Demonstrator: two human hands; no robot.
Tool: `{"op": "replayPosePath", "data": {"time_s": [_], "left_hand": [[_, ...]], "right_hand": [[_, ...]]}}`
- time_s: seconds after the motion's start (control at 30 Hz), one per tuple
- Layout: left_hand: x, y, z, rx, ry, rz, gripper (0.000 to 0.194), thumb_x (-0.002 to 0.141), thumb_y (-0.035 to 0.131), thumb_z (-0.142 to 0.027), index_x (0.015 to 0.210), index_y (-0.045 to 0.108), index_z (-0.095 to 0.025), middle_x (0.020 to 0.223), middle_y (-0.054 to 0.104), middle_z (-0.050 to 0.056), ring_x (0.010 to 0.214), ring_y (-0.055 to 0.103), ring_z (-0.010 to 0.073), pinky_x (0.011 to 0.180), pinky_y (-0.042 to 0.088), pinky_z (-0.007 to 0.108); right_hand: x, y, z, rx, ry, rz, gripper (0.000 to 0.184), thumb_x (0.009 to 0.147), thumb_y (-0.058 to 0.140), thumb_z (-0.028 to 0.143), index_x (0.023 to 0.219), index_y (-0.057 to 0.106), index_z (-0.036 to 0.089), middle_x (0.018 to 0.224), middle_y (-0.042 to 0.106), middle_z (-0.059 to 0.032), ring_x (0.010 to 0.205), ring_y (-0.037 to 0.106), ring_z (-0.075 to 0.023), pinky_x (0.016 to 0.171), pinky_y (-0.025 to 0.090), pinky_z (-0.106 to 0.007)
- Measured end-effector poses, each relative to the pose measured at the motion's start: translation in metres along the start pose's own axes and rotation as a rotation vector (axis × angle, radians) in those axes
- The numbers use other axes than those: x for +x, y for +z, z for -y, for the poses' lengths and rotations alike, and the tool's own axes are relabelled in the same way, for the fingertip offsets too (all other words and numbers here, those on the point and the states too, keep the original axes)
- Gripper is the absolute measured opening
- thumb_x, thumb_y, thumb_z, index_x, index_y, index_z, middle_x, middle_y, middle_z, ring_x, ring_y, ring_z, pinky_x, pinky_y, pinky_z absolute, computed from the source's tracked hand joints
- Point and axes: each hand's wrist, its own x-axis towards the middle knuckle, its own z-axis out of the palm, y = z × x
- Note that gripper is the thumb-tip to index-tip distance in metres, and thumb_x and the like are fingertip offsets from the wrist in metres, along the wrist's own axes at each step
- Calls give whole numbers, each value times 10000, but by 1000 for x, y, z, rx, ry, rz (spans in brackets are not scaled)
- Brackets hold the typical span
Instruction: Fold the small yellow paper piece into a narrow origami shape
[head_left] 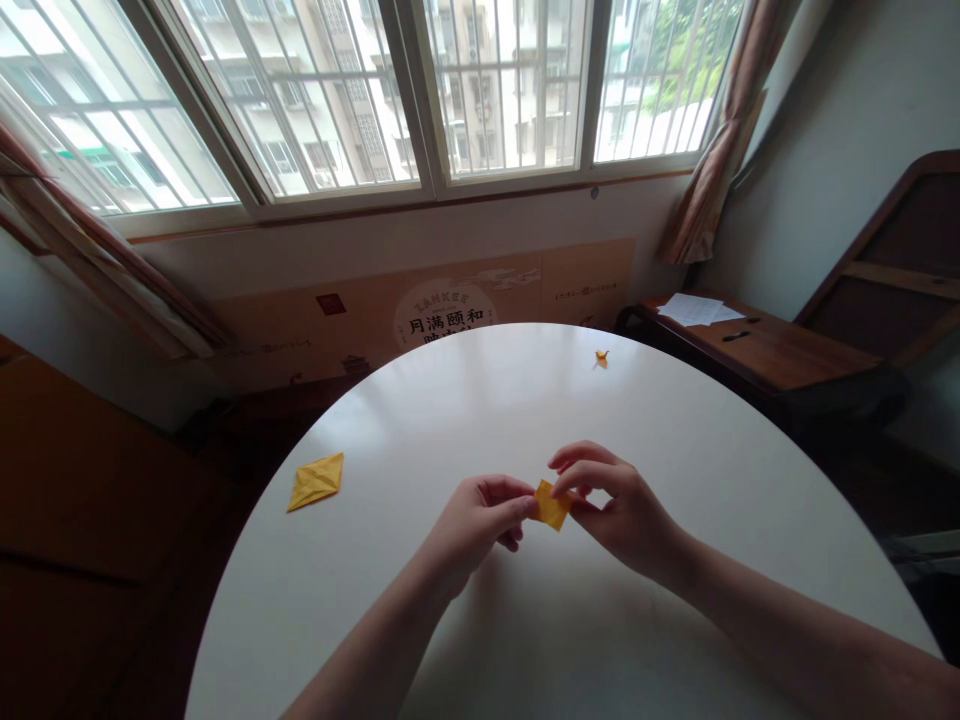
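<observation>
Paper bird (601,357) and creased sheet (316,482) lie clear of the held paper (553,508).

Two hands (480,515) (628,512), two yellow papers (553,510) (316,482), one folded bird (601,356)

Left hand (480,520) pinches small yellow paper (553,510); right hand (619,505) touches it. Round white table (285,600) below: larger yellow paper (316,482) at left, tiny bird-like fold (601,356) near far edge. Barred window (510,90) beyond.
</observation>
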Motion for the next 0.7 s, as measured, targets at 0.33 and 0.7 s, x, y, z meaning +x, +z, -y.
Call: {"op": "replayPosePath", "data": {"time_s": [0.33, 0.7], "left_hand": [[2, -6, 1, 17, 37, 33, 330, 680, 771, -323, 941, 706, -131, 697, 669, 16, 523, 524, 88, 504, 436, 214], [3, -9, 6, -29, 58, 87, 424, 709, 775, -332, 1058, 631, -140, 703, 613, -8, 578, 546, 96, 527, 463, 205]], "right_hand": [[6, -5, -11, 58, 202, 90, 173, 845, 623, 195, 999, 700, 207, 946, 703, -60, 819, 654, -181, 632, 545, -270], [5, -8, -1, 56, 94, 250, 81, 805, 664, 128, 832, 711, 189, 812, 733, -33, 686, 659, -146, 580, 519, -228]]}}
